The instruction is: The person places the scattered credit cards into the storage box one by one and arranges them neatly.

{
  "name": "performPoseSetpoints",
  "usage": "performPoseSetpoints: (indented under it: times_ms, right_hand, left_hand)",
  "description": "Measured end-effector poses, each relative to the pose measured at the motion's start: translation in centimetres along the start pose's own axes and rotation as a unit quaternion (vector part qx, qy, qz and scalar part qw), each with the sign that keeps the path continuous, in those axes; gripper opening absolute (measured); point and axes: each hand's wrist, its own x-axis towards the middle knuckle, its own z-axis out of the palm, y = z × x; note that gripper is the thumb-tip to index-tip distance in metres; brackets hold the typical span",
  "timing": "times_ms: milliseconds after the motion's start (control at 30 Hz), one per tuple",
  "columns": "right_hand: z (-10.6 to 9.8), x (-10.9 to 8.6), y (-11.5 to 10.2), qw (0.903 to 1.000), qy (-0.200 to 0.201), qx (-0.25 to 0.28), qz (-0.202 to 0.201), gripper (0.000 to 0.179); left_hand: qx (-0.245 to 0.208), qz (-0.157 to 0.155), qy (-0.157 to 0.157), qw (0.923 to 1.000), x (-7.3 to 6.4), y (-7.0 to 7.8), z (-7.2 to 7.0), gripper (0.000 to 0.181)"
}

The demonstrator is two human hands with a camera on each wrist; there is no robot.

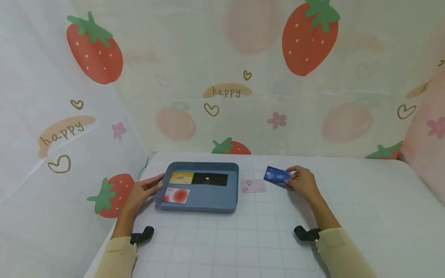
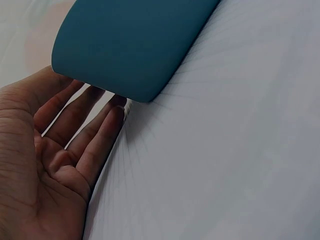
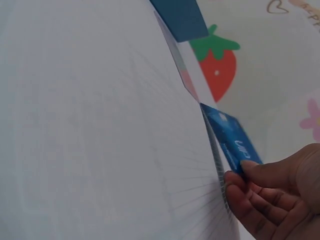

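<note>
Between thumb and fingers, my right hand [image 1: 303,181] pinches a blue card [image 1: 277,176] marked VIP by its right end. The right wrist view shows the same card [image 3: 231,137] tilted, with the thumb on its face. A pale pink card [image 1: 253,186] lies on the table between that card and a blue-grey tray [image 1: 201,206]. Inside the tray are a yellow card [image 1: 181,178], a black card [image 1: 210,179] and a white card with red circles [image 1: 176,195]. My left hand [image 1: 141,193] is at the tray's left side, its fingers extended by the outer wall [image 2: 125,50].
A white cloth with a faint grid covers the table [image 1: 208,243]. Behind and to the left hangs a curtain [image 1: 222,123] printed with strawberries, hearts and flowers. Each wrist wears a black camera band [image 1: 141,235].
</note>
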Motion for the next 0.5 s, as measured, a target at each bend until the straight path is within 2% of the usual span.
performPoseSetpoints:
  times_ms: [133,500]
  right_hand:
    - [0.04,0.05,-0.05,1.0000,-0.003,0.007,0.000,0.041]
    - [-0.06,-0.02,-0.59,0.9997,0.012,-0.018,-0.009,0.039]
  left_hand:
    - [-0.002,0.001,0.001,1.0000,0.16,-0.14,0.04,0.056]
    - [-0.005,0.013,-0.004,0.9999,0.34,-0.57,-0.03,0.054]
